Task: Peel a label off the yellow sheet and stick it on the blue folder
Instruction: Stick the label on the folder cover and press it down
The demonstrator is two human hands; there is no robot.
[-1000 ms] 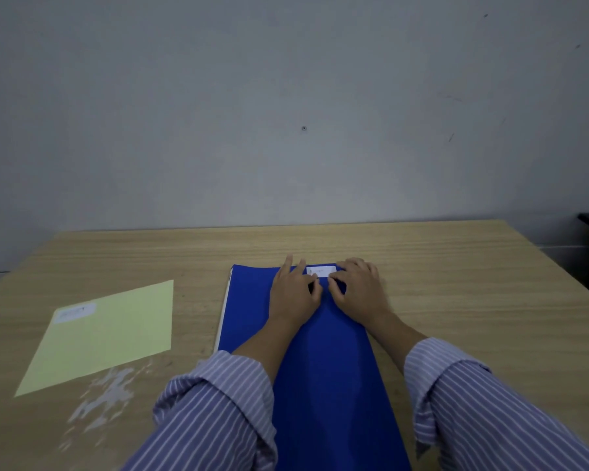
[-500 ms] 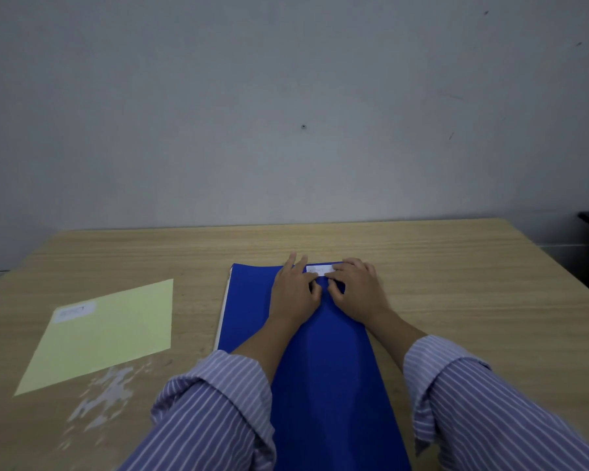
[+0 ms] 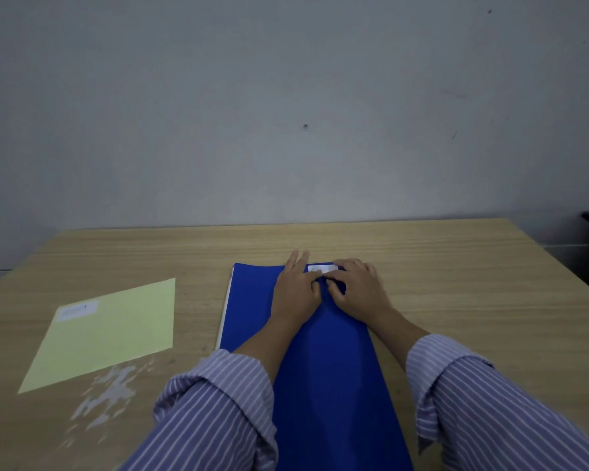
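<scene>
**Operator:** Now, report what has changed at the blue folder [image 3: 323,375].

**Inspector:** Very little has shifted over the last second. The left hand [image 3: 295,294] and right hand [image 3: 357,290] both remain flat on the folder's far end, and the white label [image 3: 323,268] lies between their fingertips, just inside the folder's far edge. The right fingers have crept slightly inward over the label's right end, so less of the label shows than before.

**Operator:** State the grip.

**Inspector:** Neither hand clamps anything. Fingers are extended and pressed down, palms lowered; the label is pinned against the folder, not pinched.

**Operator:** Significance for the task?

**Inspector:** Judged from the flat lie of the label, transfer is done and the step in hand is rubbing it down. Whether every corner has bonded cannot be told; the fingers cover both ends.

**Operator:** Remaining items?

**Inspector:** The yellow sheet [image 3: 109,331] lies left of the folder, apart from it, on the table [image 3: 473,300]. One label [image 3: 77,311] remains at the sheet's far-left corner, untouched. Lifting the hands straight up should avoid dragging an unbonded edge.
</scene>
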